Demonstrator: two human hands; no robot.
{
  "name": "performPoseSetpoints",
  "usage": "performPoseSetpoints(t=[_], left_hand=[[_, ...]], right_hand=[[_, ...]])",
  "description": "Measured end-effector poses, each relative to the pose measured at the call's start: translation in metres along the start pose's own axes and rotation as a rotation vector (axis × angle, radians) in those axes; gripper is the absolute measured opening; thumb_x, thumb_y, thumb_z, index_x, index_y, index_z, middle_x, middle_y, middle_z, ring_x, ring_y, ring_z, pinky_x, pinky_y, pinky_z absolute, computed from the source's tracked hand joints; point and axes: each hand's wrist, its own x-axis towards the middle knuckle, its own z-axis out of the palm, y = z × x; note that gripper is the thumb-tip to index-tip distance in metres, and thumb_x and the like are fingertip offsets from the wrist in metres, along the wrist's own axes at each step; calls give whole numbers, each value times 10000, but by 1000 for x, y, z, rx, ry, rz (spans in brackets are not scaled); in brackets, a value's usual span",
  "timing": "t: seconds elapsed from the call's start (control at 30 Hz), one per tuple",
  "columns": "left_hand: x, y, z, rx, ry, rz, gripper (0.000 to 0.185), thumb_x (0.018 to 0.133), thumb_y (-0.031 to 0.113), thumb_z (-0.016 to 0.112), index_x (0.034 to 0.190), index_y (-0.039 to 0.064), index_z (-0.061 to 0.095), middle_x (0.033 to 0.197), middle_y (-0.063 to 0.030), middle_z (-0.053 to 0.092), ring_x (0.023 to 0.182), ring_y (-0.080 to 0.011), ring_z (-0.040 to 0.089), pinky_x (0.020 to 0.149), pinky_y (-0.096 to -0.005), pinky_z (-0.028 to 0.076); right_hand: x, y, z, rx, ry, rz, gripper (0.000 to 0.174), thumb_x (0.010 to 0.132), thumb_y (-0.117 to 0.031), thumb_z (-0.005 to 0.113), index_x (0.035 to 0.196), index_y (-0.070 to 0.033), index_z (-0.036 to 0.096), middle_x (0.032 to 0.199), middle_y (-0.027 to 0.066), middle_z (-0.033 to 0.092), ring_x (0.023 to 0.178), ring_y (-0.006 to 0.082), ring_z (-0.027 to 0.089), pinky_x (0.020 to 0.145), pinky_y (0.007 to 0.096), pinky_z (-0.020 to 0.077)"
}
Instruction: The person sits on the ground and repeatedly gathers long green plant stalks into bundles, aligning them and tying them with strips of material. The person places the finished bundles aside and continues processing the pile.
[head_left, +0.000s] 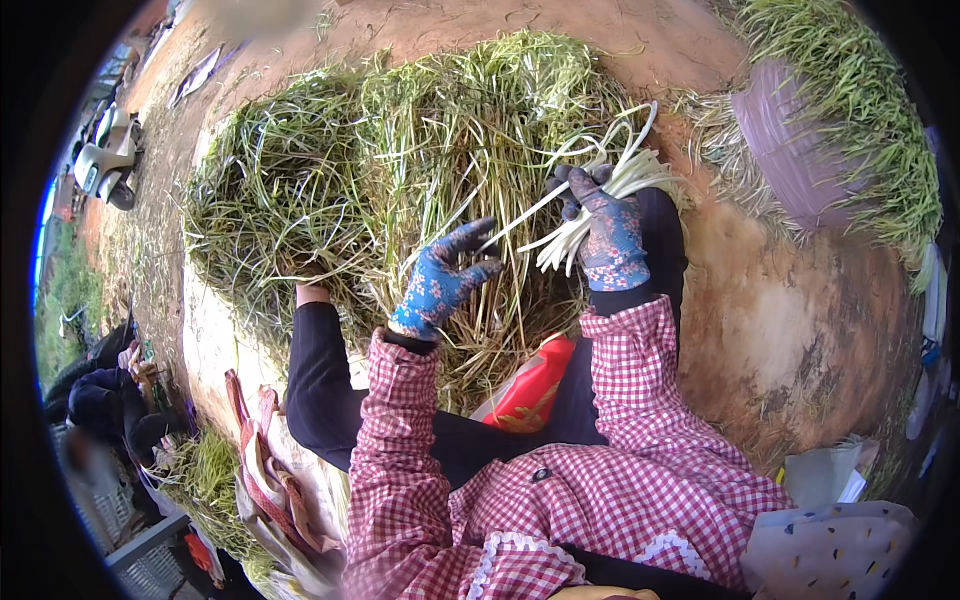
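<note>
My right hand (611, 232), in a blue floral glove with dark fingertips, grips a bundle of slender white plant stalks (634, 174). One longer stalk (534, 207) slants out of the bundle towards my left hand (448, 279). That hand wears a matching glove, its thumb and fingers spread around the stalk's lower end without visibly closing on it. Under and beyond both hands lies a large heap of tangled green and yellowing grass-like stalks (442, 150). A red plastic bag (531, 390) with yellow print rests between my legs, below the heap.
At upper right, a bundle of long green leaves (862, 112) is wrapped in pale purple plastic (787, 142). Another person (112, 405) is at the left, near more greens (206, 480). A white scooter (109, 157) stands farther off. Cloth with red straps (262, 450) lies beside me.
</note>
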Motion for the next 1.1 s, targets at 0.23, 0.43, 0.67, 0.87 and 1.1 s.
performPoseSetpoints(t=[0.23, 0.43, 0.67, 0.87, 1.1], left_hand=[[10, -23, 59, -833, 574, 157, 219, 838, 39, 604, 1054, -2, 600, 933, -145, 653, 851, -217, 643, 800, -333, 521], [33, -29, 140, -349, 468, 155, 158, 900, 104, 532, 1037, 27, 549, 891, -37, 584, 823, -87, 536, 769, -230, 434], [22, -121, 76, -92, 671, -181, 207, 870, 133, 579, 1008, -19, 604, 903, -82, 645, 775, -132, 588, 734, -257, 471], [83, -159, 70, 872, 530, -305, 396, 747, 310, 670, 1014, 24, 616, 906, -194, 644, 845, -356, 617, 757, -423, 490], [52, -119, 60, -252, 522, -200, 137, 764, 72, 629, 885, 12, 606, 749, -63, 640, 701, -156, 612, 650, -245, 494]], right_hand=[[-4, 7, 7, 62, -33, 82, 253, 846, -46, 596, 1073, -58, 484, 1048, 187, 613, 877, 278, 640, 614, 316, 540], [5, -5, -4, 152, 62, 66, 281, 878, -150, 579, 1121, -53, 476, 1007, 145, 626, 890, 247, 629, 653, 301, 503], [0, -41, -21, 452, 10, -120, 321, 820, -309, 662, 941, -47, 523, 661, 22, 532, 572, 176, 556, 410, 233, 386], [-14, -17, 3, 165, 9, 3, 308, 809, -305, 675, 969, -116, 491, 598, -1, 449, 550, 179, 546, 398, 222, 344], [-11, -26, -3, 213, -65, -25, 292, 832, -309, 647, 751, -103, 457, 577, -4, 430, 549, 162, 562, 387, 226, 358]])
